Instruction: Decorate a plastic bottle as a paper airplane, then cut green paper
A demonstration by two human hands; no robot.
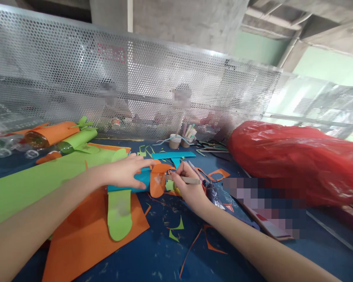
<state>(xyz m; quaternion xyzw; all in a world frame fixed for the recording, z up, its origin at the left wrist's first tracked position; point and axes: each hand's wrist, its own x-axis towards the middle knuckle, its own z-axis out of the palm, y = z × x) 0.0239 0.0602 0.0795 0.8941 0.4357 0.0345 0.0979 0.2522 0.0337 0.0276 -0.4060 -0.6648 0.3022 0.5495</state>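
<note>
My left hand [126,171] rests on top of a bottle wrapped in blue paper [141,179] that lies on the blue table, fingers curled over it. A round orange paper piece [158,181] covers the bottle's right end. A green paper flap [119,213] hangs from the bottle toward me. My right hand [188,188] is closed on a thin brush-like stick [184,179], its tip at the orange piece.
Green [32,182] and orange [82,239] paper sheets lie at left. Paper-wrapped bottles [55,135] lie behind them. Cups of tools [181,140] stand by a perforated metal screen [135,78]. A red plastic bag [297,160] fills the right. Paper scraps litter the table [164,258].
</note>
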